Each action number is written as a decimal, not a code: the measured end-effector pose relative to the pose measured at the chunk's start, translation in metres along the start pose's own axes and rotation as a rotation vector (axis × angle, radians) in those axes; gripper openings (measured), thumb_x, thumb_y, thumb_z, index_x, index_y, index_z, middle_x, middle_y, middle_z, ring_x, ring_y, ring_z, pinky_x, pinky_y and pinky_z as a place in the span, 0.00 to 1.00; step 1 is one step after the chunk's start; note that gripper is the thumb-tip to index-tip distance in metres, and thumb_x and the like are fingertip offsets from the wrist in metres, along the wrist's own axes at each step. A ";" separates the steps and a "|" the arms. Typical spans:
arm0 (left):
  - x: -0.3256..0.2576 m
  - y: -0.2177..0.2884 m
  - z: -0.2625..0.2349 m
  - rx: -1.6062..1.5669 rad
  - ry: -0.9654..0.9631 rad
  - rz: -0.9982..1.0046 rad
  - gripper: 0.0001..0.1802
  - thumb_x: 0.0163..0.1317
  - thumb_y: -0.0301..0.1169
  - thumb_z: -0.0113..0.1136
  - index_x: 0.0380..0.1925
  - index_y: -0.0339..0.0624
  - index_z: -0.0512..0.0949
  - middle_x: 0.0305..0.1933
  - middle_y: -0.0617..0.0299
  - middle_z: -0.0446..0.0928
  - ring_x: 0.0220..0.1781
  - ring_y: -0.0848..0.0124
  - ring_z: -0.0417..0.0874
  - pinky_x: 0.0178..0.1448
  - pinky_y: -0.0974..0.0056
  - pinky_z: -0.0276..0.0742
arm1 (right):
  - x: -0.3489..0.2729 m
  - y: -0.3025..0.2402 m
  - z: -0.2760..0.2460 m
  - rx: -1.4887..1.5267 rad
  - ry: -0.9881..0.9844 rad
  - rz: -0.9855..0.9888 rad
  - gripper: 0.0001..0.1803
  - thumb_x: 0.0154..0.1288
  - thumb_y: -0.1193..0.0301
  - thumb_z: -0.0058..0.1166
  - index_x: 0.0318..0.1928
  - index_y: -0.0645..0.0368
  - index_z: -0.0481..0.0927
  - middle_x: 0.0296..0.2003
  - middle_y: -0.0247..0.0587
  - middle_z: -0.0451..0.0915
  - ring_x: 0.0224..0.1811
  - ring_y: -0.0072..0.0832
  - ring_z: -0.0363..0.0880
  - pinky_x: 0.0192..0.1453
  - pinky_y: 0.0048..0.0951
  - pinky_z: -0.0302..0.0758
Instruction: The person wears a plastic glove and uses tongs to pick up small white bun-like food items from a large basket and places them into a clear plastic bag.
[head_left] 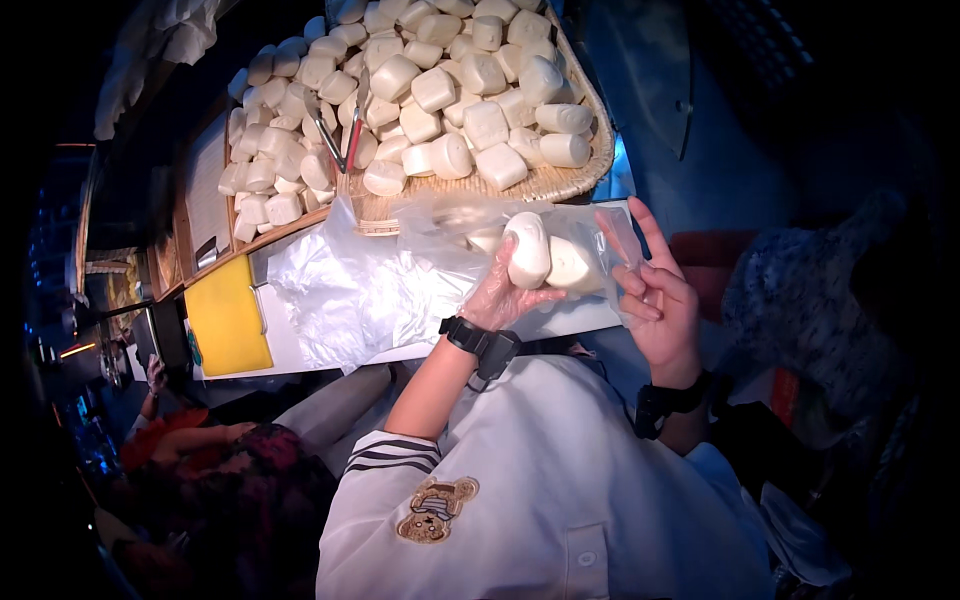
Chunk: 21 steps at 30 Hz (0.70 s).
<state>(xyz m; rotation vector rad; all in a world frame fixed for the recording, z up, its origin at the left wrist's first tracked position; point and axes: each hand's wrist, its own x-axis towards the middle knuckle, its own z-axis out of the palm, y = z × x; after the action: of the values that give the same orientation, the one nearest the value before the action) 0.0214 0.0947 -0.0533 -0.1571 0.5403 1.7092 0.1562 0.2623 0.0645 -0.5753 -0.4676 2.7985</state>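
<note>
As seen from above, left to right:
Yellow board (pixel 228 317): flat, smooth rectangle at the counter's (pixel 300 345) left end.
Loose plastic bags (pixel 345 285): thin, crinkled, clear film heaped mid-counter.
Woven tray (pixel 560 180): round, pale basketwork at the counter's far edge, piled with white, smooth, pillow-shaped steamed buns (pixel 440 95); metal tongs (pixel 335 140) with red tips rest on them.
Left hand (pixel 505 285): in a thin clear glove, fingers clamped round one bun (pixel 528 250) at the mouth of the clear bag (pixel 590 250).
Right hand (pixel 665 310): bare, pinching the bag's right edge; perhaps two buns already lie inside.
</note>
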 end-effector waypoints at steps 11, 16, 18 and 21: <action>-0.016 0.019 -0.037 1.876 0.122 -0.032 0.50 0.57 0.66 0.55 0.72 0.50 0.55 0.74 0.48 0.57 0.74 0.43 0.55 0.74 0.39 0.47 | -0.008 -0.023 -0.012 0.037 -0.104 -0.075 0.39 0.62 0.82 0.40 0.74 0.55 0.46 0.72 0.58 0.49 0.27 0.15 0.66 0.17 0.09 0.65; -0.035 0.121 0.028 1.967 0.349 0.033 0.33 0.63 0.55 0.53 0.52 0.34 0.78 0.50 0.45 0.80 0.55 0.54 0.80 0.63 0.54 0.67 | -0.003 -0.039 -0.030 -0.054 -0.038 -0.257 0.35 0.63 0.80 0.43 0.72 0.58 0.53 0.70 0.55 0.53 0.28 0.16 0.67 0.18 0.09 0.67; -0.008 0.159 0.019 1.609 0.425 0.251 0.29 0.64 0.48 0.56 0.50 0.29 0.77 0.43 0.48 0.82 0.46 0.66 0.81 0.52 0.63 0.74 | -0.003 -0.044 -0.035 -0.042 -0.034 -0.260 0.35 0.64 0.80 0.43 0.71 0.58 0.53 0.69 0.54 0.54 0.28 0.16 0.66 0.18 0.09 0.67; 0.045 0.213 -0.052 1.865 0.654 0.559 0.35 0.59 0.52 0.59 0.54 0.30 0.74 0.44 0.42 0.81 0.47 0.52 0.82 0.53 0.57 0.75 | 0.001 -0.036 -0.031 -0.048 -0.027 -0.224 0.34 0.64 0.80 0.44 0.71 0.58 0.55 0.68 0.51 0.56 0.28 0.16 0.66 0.18 0.09 0.67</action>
<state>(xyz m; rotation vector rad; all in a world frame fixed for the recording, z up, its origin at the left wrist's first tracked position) -0.2019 0.0877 -0.0611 0.8677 2.5610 0.9501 0.1748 0.3037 0.0500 -0.4647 -0.5692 2.5909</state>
